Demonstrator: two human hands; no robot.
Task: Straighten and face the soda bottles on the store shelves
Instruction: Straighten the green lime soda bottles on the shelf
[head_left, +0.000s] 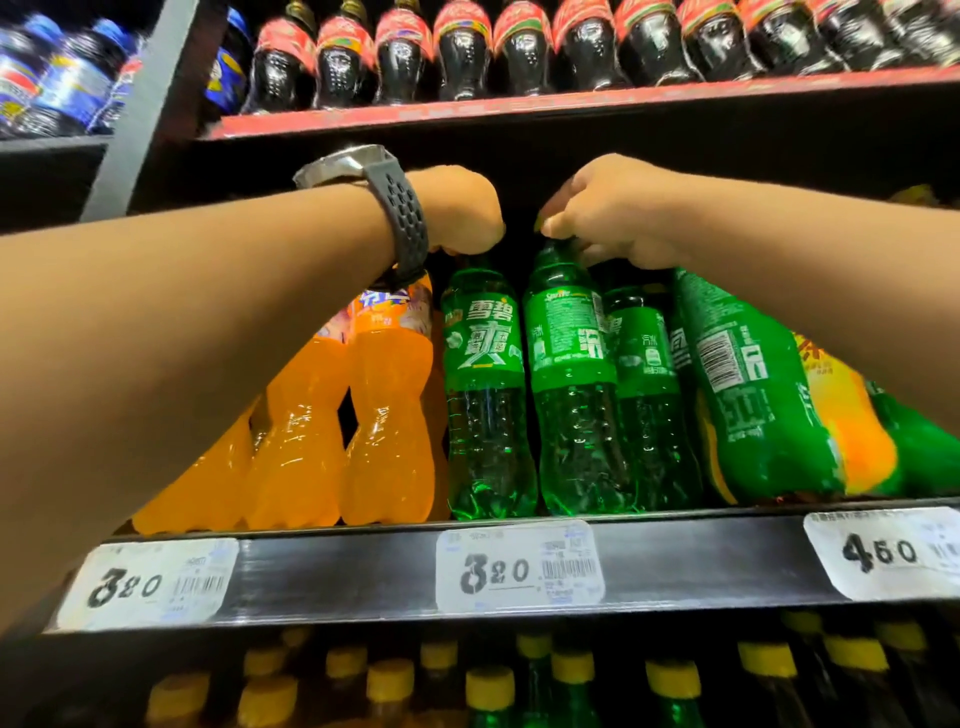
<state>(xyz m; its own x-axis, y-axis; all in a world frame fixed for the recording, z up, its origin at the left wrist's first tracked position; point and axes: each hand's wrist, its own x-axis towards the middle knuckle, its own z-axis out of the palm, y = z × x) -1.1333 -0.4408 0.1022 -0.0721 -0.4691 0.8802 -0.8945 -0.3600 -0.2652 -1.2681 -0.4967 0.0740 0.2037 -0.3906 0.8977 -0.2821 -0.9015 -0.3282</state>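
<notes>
Hands gripping from above: left hand (462, 213) on logo-facing green bottle (485, 389), right hand (613, 213) on back-facing green bottle (571, 374).

My left grip (462, 210) covers the cap of its green bottle (485, 395); I can't see those fingers. Top left, blue-labelled bottles (67, 78) blur; yellow-capped bottles (491, 691) run off the bottom edge.

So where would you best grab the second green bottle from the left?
Probably by the neck, from above. This green bottle stands upright with neighbours tight on both sides, so only its narrow top is free. The right hand pinches it there.
</notes>
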